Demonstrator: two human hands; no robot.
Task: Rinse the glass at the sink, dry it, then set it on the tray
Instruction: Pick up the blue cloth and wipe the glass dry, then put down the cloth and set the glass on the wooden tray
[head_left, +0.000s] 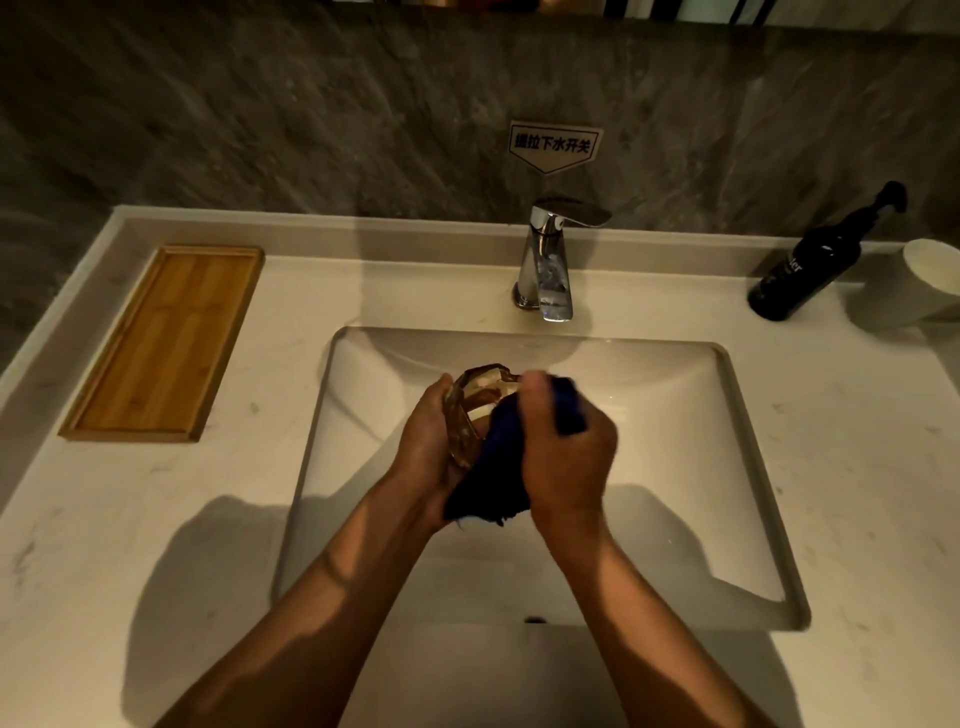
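Drying over sink (748, 467). Left hand (423, 441) grip wraps glass (470, 405), tilted, mouth toward faucet; right hand (566, 457) grip clenches blue cloth (493, 467) against it. Tray (104, 410) lies well left, nearer left hand.

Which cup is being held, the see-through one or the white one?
The see-through glass over the sink: the left hand grips it while the right hand rubs it with a dark blue cloth. The white cup stands untouched at the right edge.
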